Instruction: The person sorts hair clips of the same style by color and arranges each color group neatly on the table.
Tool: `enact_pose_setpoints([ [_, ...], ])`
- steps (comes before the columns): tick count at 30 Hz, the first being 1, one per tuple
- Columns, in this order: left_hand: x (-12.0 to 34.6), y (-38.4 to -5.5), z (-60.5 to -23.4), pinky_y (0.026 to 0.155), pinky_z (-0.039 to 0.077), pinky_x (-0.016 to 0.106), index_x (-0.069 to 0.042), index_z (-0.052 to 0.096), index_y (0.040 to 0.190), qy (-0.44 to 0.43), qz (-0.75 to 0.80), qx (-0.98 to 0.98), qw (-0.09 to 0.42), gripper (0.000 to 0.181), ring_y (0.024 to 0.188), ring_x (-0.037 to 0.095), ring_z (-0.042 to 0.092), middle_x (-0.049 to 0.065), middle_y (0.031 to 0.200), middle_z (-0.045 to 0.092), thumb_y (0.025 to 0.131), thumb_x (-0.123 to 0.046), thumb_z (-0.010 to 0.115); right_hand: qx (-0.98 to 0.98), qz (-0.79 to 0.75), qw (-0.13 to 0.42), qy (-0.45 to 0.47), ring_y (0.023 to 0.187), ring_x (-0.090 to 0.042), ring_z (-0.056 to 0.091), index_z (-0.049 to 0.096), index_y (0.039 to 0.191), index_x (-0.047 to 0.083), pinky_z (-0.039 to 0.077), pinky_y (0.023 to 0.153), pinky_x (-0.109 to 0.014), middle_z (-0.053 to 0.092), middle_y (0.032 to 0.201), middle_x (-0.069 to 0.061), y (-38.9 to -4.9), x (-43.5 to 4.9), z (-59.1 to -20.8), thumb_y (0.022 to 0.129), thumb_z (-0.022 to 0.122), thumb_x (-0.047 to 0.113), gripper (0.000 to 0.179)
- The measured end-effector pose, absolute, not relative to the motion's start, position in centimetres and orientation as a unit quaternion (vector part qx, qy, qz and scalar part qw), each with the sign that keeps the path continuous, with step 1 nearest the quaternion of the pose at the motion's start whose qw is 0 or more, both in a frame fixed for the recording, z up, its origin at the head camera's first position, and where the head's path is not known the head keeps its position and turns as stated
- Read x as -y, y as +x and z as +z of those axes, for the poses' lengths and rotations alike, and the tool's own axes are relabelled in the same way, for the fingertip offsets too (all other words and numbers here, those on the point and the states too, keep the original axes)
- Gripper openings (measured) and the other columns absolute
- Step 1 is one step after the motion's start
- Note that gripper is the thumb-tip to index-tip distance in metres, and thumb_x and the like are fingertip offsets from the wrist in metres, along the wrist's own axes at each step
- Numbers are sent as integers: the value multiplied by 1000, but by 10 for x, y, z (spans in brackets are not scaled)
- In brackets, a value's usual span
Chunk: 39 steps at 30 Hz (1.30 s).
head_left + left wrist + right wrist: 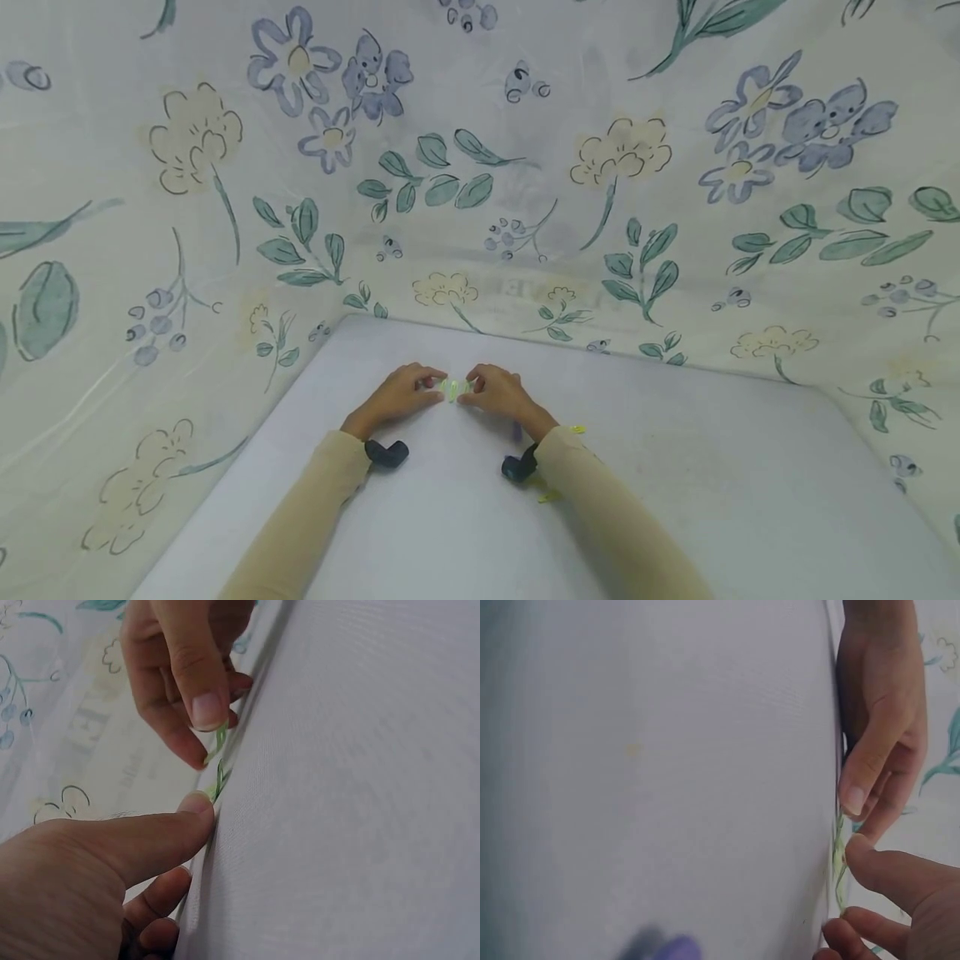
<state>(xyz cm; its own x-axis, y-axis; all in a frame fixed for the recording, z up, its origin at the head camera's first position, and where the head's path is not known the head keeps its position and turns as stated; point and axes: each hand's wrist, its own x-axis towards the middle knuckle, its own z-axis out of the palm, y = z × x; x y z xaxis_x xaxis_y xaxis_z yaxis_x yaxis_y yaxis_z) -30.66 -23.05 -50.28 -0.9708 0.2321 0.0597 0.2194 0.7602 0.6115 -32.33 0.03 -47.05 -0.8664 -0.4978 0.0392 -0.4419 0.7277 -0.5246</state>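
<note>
Between the fingertips of both hands, a small, thin yellow-green piece point(453, 390) with a looped outline is at the far part of the white table point(465, 517). Its exact kind is too small to tell. My left hand point(397, 394) pinches it from the left with thumb and fingertips. From the right, my right hand point(498, 393) pinches its other side. In the left wrist view, green loops point(220, 739) show by the right thumb and beside the left thumb. The right wrist view shows the green piece point(838, 862) edge-on between both hands; fingers partly hide it.
Small yellow pieces point(577, 429) point(550, 497) lie near my right forearm, partly covered by it. A purple object point(517, 431) sits beneath the right wrist. Floral sheeting point(480, 233) rises behind the table's far edge and along its left side.
</note>
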Motion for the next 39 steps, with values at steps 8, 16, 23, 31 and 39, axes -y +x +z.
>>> enact_pose_setpoints([
  [8,231,-307,-503,82,44,34,-23,65,131,119,326,-938,12,44,91,16,52,-3,101,61,90,-38,73,-925,-271,52,-260,83,-13,58,68,116,10,32,81,-38,67,91,1,-324,0,-473,85,78,39,43],
  [16,229,-310,-502,82,45,35,-24,65,131,118,321,-940,4,44,92,14,52,-4,102,61,90,-38,73,-925,-273,49,-261,85,-14,58,69,117,11,32,82,-40,66,93,1,-325,-2,-471,85,78,39,43],
  [23,225,-299,-494,82,45,34,-21,66,130,111,326,-939,11,43,91,15,53,-2,102,61,90,-34,73,-926,-271,60,-257,87,-15,59,68,118,13,32,83,-40,66,94,1,-324,0,-475,85,77,40,43],
  [31,226,-307,-502,79,43,32,-23,66,131,124,323,-938,6,43,90,14,52,-3,101,61,90,-37,73,-929,-262,72,-253,86,-14,58,66,122,13,34,84,-40,66,93,3,-325,-3,-469,85,77,41,47],
  [39,233,-310,-502,80,43,34,-21,65,131,137,316,-939,7,43,91,17,52,0,103,62,92,-37,71,-921,-280,84,-258,89,-16,62,62,128,14,39,93,-46,70,100,-1,-326,-2,-465,86,77,41,52],
])
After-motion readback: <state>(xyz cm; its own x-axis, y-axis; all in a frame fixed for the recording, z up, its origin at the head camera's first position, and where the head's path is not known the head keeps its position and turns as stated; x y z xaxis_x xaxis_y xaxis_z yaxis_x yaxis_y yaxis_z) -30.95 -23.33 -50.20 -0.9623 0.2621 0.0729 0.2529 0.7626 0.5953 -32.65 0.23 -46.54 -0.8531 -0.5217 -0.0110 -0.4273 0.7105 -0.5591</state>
